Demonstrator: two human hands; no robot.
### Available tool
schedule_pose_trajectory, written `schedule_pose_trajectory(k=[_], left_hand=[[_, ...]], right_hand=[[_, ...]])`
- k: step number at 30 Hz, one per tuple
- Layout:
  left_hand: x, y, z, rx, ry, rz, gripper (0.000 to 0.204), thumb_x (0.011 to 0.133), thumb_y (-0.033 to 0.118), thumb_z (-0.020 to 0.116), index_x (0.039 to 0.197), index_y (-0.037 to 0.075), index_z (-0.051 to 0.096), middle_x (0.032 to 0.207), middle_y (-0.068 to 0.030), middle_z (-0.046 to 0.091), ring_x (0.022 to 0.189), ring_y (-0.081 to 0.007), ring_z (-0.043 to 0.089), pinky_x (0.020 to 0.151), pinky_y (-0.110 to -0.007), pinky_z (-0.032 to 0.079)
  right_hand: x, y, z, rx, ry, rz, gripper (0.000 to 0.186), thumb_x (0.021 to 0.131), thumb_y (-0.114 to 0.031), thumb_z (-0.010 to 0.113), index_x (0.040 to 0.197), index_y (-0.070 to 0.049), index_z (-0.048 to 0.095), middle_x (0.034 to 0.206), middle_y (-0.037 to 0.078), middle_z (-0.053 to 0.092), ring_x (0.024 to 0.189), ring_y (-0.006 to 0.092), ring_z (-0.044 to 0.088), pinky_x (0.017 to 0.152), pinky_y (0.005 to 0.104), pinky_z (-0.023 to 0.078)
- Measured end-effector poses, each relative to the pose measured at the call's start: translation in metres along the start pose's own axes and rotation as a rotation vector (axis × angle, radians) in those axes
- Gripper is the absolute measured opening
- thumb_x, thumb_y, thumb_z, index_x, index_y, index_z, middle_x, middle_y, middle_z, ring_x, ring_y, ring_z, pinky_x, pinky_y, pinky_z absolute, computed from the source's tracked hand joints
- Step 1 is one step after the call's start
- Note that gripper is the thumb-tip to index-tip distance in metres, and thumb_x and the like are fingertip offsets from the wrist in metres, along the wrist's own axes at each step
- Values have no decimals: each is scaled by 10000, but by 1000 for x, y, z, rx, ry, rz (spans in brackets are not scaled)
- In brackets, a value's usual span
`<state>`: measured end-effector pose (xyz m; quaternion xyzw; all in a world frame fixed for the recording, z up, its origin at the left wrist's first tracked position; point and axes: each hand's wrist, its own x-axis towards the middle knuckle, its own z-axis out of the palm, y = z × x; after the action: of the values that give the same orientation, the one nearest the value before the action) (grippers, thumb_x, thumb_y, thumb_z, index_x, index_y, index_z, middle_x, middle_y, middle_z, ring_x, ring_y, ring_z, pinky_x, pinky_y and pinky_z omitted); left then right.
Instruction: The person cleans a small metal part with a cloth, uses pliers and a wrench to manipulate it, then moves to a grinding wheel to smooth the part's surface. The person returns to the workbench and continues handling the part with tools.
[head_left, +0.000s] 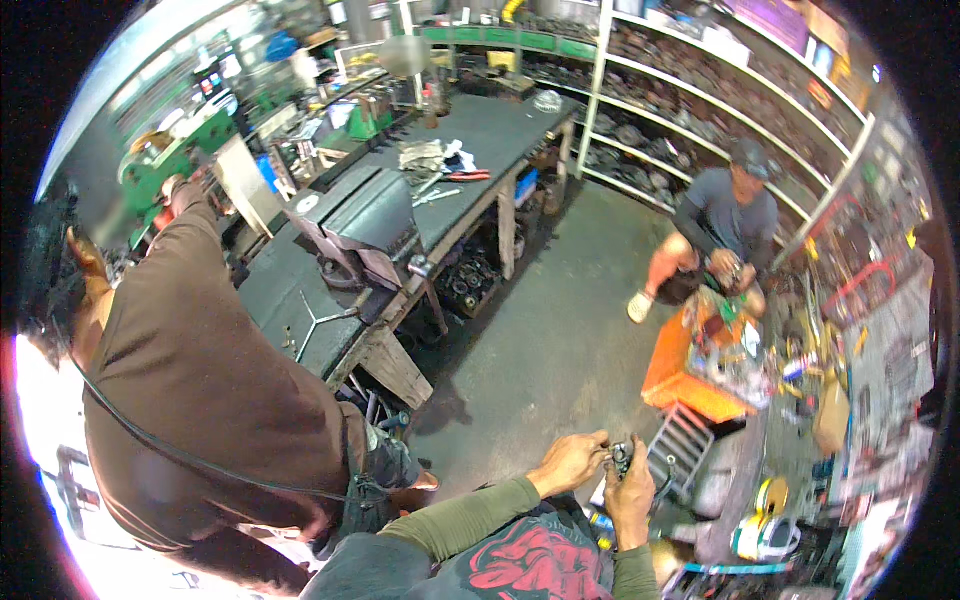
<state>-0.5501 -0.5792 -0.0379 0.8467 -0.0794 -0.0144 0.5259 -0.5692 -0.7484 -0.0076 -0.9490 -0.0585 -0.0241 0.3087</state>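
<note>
In front of my body, a small dark metal part [621, 458] with bright, shiny spots is gripped in my right hand [630, 497], between thumb and fingers. From its left side my left hand [572, 462] reaches in, thumb and fingertips pinched together right at the part's edge. Whatever those fingertips pinch is too small to make out. Both forearms wear green sleeves. Just beyond my right hand stands a grey slatted metal rack or stool [680, 445].
A dark workbench [480, 135] carries a large vise [358, 215], a three-legged wrench [315, 322] and hand tools. Close on my left stands a person in brown [210, 400]. Another person [735, 205] sits by an orange box [668, 370]. Shelves [700, 120] hold many parts.
</note>
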Motion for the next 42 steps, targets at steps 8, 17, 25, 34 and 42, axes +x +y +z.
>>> schedule_pose_trajectory(k=[8,17,25,34,42], left_hand=[[111,-56,-27,-1118,43,-625,471,1109,455,501,943,61,699,643,58,489,504,-67,382,460,-292,310],[189,-39,-88,-362,703,-413,349,994,371,720,997,23,694,745,28,594,707,-60,505,604,-293,413],[233,-92,-167,-1046,602,-657,374,1116,403,501,895,106,556,608,57,381,456,-81,313,417,-272,253],[311,-152,-279,-237,911,-429,290,973,282,756,907,41,607,678,32,531,592,-95,444,532,-286,377],[332,-189,-368,-1570,796,-484,399,1097,452,539,983,73,583,638,82,367,489,-29,296,420,-226,266]], right_hand=[[181,-13,14,48,-264,-370,674,866,-56,744,1476,-23,461,1240,289,670,1095,466,680,885,492,568],[330,-43,36,122,-458,-761,687,860,-34,757,1476,-14,455,1271,259,669,1106,430,692,918,465,571],[423,-116,97,135,-575,-963,670,876,-17,682,1500,-11,437,1279,245,662,1112,415,681,910,466,569],[536,-217,173,92,-554,-1013,659,868,-32,727,1473,-16,464,1276,236,665,1083,418,692,866,459,584],[603,-305,233,136,-628,-1131,621,892,-36,666,1479,-35,462,1055,178,672,932,398,697,757,483,575]])
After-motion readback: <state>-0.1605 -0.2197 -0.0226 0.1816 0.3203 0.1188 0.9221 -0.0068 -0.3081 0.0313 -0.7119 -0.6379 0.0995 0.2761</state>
